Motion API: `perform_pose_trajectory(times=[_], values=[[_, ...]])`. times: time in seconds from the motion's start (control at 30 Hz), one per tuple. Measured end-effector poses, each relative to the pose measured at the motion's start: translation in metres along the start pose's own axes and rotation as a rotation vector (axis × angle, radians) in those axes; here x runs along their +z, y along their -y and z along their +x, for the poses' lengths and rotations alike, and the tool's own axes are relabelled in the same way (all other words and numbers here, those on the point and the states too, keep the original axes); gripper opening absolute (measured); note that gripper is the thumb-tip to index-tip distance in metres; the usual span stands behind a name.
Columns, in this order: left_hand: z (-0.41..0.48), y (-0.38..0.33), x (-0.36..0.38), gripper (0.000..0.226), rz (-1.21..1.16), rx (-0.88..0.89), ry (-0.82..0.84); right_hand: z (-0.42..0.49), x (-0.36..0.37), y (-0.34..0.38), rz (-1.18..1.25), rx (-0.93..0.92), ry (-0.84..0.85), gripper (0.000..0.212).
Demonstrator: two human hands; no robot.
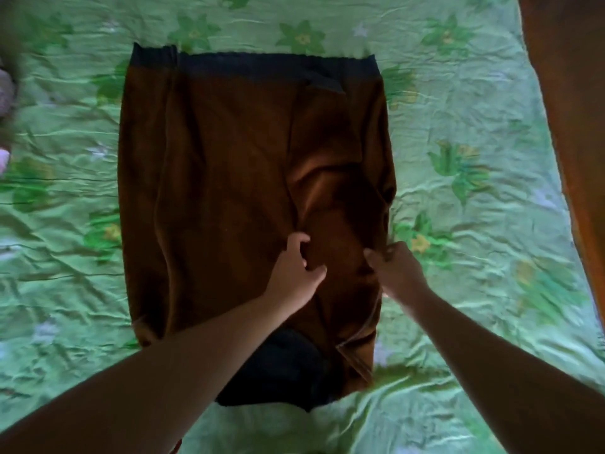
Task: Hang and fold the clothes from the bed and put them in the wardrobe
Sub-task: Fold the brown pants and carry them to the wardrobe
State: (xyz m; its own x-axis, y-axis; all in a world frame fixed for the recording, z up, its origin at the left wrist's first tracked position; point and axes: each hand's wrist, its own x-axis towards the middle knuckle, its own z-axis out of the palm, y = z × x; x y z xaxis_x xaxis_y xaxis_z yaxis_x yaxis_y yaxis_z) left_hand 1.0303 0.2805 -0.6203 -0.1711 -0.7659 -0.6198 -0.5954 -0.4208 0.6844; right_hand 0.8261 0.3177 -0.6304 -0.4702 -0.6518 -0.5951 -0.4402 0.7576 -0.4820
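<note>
The brown garment (229, 175) lies flat in the middle of the green flowered sheet (458, 93), dark waistband (262, 65) at twelve o'clock, probably spread out for folding. Near its five o'clock part the left hand (296, 267) and right hand (397, 268) each pinch a bunch of cloth in curled fingers, seemingly to pull the wrinkles straight.

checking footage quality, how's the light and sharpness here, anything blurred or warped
Head view: dim, soft light; the brown garment goes near-black in its folds. Head view: the left hand and right hand are slightly soft, the far left edge is smeared, and the green sheet bows with wide-angle distortion.
</note>
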Motion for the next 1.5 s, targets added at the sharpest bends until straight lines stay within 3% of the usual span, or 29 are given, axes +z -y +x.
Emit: perform_pose_trajectory(times=[0.17, 0.3, 0.4, 0.47, 0.6, 0.7, 0.8, 0.93, 1.03, 1.2, 1.33, 1.5], values=[[-0.035, 0.030, 0.040, 0.035, 0.136, 0.041, 0.192, -0.010, 0.005, -0.010, -0.078, 0.005, 0.069, 0.035], [-0.051, 0.039, 0.063, 0.025, -0.009, -0.058, 0.286, -0.018, -0.002, -0.020, -0.040, -0.027, 0.057, 0.026], [-0.059, 0.038, 0.072, 0.024, -0.018, -0.074, 0.321, -0.024, -0.003, -0.035, -0.185, -0.065, 0.042, 0.022], [-0.060, 0.032, 0.067, 0.021, 0.097, -0.043, 0.345, -0.027, -0.005, -0.037, -0.287, -0.074, 0.027, 0.029], [-0.044, 0.012, 0.036, 0.033, 0.484, 0.188, 0.174, -0.020, -0.016, -0.007, -0.314, -0.261, -0.201, 0.039], [-0.018, -0.007, 0.006, 0.031, 0.451, 0.207, 0.006, -0.005, -0.023, 0.028, -0.428, -0.484, -0.238, 0.050], [0.018, -0.023, -0.023, 0.032, 0.403, 0.207, -0.128, 0.018, -0.025, 0.066, -0.520, -0.642, -0.271, 0.046], [0.072, -0.044, -0.053, 0.037, 0.236, 0.247, -0.216, 0.067, -0.021, 0.121, -0.434, -0.582, -0.106, 0.044], [0.113, -0.061, -0.068, 0.038, 0.194, 0.305, -0.241, 0.110, -0.024, 0.157, -0.315, -0.505, -0.077, 0.047], [0.175, -0.091, -0.086, 0.032, 0.031, 0.287, -0.179, 0.166, -0.024, 0.204, 0.093, -0.358, 0.008, 0.025], [0.206, -0.107, -0.096, 0.036, -0.169, 0.234, -0.116, 0.186, -0.021, 0.232, 0.200, -0.343, 0.107, 0.042], [0.219, -0.117, -0.112, 0.045, -0.155, 0.288, -0.171, 0.197, -0.024, 0.256, 0.231, -0.474, 0.046, 0.064]])
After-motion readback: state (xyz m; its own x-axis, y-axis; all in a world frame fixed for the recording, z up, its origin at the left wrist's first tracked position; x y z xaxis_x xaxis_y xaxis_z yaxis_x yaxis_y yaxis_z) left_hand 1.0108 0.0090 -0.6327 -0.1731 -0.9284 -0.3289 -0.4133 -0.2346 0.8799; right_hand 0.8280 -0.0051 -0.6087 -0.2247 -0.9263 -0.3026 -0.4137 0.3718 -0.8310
